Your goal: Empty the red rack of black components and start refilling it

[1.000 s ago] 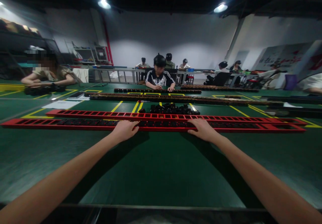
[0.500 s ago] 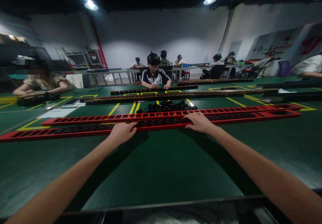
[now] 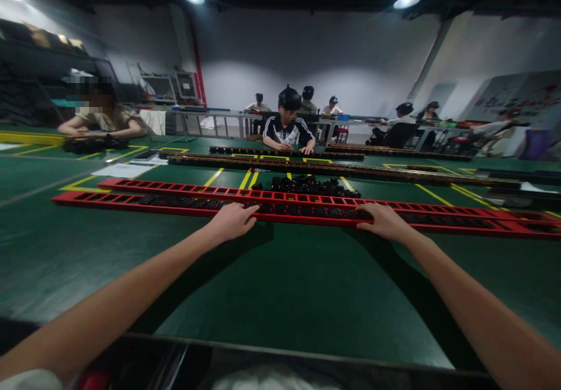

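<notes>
Two long red slotted trays lie side by side across the green table. In the slots of the nearer red tray (image 3: 307, 220) sit several square black parts (image 3: 333, 211); some slots toward its left end show no part. My left hand (image 3: 231, 221) grips this tray left of the middle, fingers over the top and thumb at the front edge. Farther right, my right hand (image 3: 384, 221) holds the same tray in a similar way, with its fingertips partly hidden. Behind it, the slots of the second red tray (image 3: 131, 186) look bare.
A heap of loose black parts (image 3: 307, 185) lies just behind the trays. Beyond are long dark rails (image 3: 350, 169) and white paper (image 3: 125, 170). A co-worker (image 3: 289, 127) sits opposite, another person (image 3: 100, 115) at the left. Yellow tape marks the green tabletop (image 3: 307, 296).
The view has turned left and tilted, so the scene shifts rightward and the trays slope down to the right. Both hands stay on the nearer red tray.
</notes>
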`<action>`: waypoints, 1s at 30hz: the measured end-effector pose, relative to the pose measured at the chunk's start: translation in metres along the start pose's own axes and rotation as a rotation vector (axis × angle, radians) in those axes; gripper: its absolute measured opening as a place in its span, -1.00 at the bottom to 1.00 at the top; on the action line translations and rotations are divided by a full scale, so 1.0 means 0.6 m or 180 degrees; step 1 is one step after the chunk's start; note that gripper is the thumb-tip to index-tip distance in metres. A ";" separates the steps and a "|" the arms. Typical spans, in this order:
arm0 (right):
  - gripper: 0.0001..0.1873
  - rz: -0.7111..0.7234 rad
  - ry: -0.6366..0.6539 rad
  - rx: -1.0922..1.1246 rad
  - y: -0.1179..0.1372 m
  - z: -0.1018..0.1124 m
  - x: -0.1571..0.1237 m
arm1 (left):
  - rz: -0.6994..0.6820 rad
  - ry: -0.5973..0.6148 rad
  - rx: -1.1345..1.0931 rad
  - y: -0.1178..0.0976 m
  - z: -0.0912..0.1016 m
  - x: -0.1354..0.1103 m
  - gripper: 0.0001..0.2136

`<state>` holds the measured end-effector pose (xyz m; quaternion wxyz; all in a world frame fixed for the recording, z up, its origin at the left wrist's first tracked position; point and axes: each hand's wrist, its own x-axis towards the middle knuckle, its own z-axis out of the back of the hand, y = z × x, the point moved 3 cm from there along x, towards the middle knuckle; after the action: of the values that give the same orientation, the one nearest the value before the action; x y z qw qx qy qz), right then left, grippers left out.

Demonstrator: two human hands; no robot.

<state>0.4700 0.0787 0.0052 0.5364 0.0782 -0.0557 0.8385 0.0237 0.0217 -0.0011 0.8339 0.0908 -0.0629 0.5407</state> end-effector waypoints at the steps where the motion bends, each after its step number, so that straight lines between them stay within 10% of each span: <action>1: -0.41 -0.0010 -0.0003 -0.0010 0.000 -0.001 0.001 | -0.0016 -0.0009 -0.0005 0.000 -0.001 0.000 -0.51; 30: -0.34 -0.0175 0.0172 0.0024 -0.030 0.011 -0.016 | -0.0138 -0.0047 0.0003 -0.004 -0.001 0.005 -0.53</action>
<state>0.4911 0.0764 0.0102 0.5603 0.0590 -0.0359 0.8254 0.0272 0.0239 -0.0012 0.8449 0.0965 -0.0668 0.5218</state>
